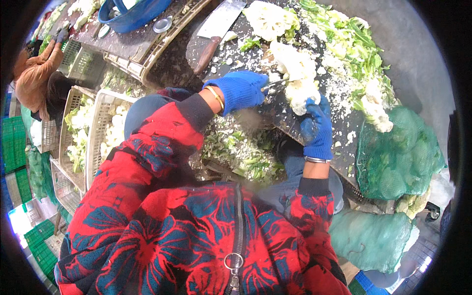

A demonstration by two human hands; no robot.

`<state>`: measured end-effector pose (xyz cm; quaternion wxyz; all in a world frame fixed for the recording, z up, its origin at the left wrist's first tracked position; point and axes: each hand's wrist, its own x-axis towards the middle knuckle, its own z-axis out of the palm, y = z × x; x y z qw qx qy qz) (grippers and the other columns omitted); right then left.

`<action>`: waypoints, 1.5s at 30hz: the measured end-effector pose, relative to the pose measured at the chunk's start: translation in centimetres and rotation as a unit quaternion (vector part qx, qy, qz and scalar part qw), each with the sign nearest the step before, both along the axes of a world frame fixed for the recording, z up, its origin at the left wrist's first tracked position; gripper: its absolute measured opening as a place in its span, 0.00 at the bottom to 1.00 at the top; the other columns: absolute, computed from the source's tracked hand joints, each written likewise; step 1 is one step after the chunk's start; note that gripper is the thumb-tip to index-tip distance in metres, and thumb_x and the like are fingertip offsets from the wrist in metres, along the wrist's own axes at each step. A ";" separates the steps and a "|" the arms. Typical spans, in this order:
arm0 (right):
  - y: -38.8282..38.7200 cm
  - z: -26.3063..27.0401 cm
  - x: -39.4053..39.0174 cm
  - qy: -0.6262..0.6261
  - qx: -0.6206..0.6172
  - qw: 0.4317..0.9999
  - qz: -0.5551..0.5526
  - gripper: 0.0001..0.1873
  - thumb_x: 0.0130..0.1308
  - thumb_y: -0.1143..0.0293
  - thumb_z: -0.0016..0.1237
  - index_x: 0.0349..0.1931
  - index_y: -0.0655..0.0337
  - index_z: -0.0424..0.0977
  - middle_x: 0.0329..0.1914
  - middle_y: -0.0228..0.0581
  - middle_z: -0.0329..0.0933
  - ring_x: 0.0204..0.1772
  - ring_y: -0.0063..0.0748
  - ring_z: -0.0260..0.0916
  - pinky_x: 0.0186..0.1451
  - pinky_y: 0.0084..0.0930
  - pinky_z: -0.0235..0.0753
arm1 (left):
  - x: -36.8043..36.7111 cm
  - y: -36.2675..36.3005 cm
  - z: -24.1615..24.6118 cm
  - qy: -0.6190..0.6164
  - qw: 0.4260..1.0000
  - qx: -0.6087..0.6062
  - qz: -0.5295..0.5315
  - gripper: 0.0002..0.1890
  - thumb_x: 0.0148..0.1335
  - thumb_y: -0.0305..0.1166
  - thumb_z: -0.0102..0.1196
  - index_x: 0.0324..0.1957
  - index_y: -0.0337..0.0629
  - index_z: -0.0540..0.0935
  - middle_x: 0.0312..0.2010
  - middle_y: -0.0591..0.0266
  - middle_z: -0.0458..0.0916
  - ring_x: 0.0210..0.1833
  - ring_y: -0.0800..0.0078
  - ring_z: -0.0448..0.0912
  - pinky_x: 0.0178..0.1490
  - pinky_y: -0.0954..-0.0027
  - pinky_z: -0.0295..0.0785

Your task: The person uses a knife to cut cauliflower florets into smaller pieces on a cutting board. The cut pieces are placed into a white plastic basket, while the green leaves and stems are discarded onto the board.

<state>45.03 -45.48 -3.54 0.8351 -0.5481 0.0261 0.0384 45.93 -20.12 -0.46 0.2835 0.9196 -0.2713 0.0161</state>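
Observation:
My left hand (238, 90), in a blue knit glove, is closed on a small knife (274, 84). The glove hides the knife's handle, and its narrow blade meets a white cauliflower (300, 94). From the other side, my right hand (316, 123), gloved in blue too, grips that cauliflower at its lower edge. Both hands are over the near edge of a dark work table (341, 158) strewn with white crumbs. Beyond the held piece lies another cauliflower head (267, 20) with some leaves. A cleaver (223, 18) with a wooden handle rests flat to the left.
Cut leaves (354, 44) pile along the table's far right. A green mesh sack (402, 155) of cauliflowers sits at the right. Plastic crates (92, 136) of florets stand left of my knee. A co-worker (40, 79) sits at upper left, near a blue basin (134, 16).

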 end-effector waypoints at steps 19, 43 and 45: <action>-1.5 1.5 -2.1 -0.016 0.084 0.996 -0.002 0.23 0.62 0.69 0.48 0.59 0.64 0.68 0.57 0.48 0.74 0.57 0.43 0.73 0.61 0.44 0.74 | -4.0 -2.4 3.8 0.309 0.869 -0.384 0.045 0.19 0.59 0.35 0.62 0.50 0.37 0.79 0.27 0.63 0.79 0.30 0.78 0.77 0.36 0.69 0.74; 14.0 11.4 -13.1 -0.035 0.028 0.946 0.321 0.36 0.53 0.79 0.52 0.66 0.62 0.60 0.60 0.43 0.69 0.61 0.38 0.70 0.66 0.36 0.70 | -28.1 11.0 10.1 -0.072 0.988 0.004 0.140 0.14 0.59 0.35 0.57 0.46 0.45 0.74 0.27 0.53 0.77 0.30 0.51 0.79 0.30 0.56 0.72; 15.3 11.5 -13.9 -0.026 0.004 0.941 0.337 0.37 0.53 0.78 0.54 0.66 0.62 0.60 0.60 0.45 0.69 0.63 0.41 0.69 0.67 0.38 0.69 | -29.4 11.8 9.7 -0.089 0.985 -0.033 0.147 0.15 0.58 0.35 0.58 0.47 0.45 0.74 0.27 0.53 0.77 0.30 0.51 0.79 0.30 0.57 0.72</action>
